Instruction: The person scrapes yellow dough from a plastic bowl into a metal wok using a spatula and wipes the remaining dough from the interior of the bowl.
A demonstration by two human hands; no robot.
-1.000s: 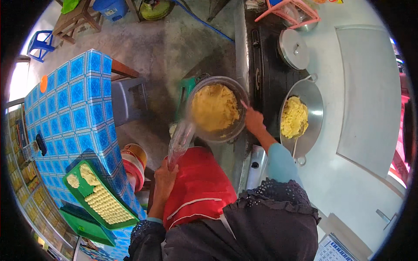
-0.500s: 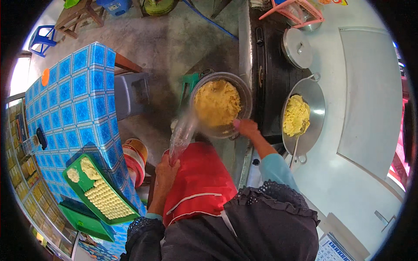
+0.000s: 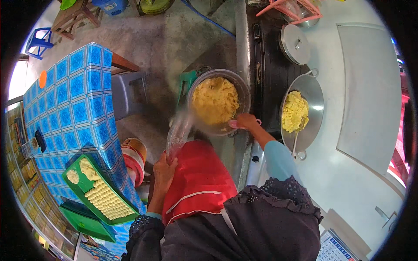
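Metal bowl (image 3: 216, 102) of yellow crumbly food is held beside the stove's (image 3: 265, 69) left edge. Right hand (image 3: 245, 122) grips its near rim. Left hand (image 3: 164, 169) clasps a clear plastic bag (image 3: 178, 135) touching the bowl. Wok (image 3: 302, 111) sits on the stove.

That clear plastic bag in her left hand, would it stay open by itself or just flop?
The clear plastic bag probably flops: it looks thin and crumpled, hanging from the left hand. It likely weighs little, appearing empty. Beside the bowl of yellow food, it may need holding open.
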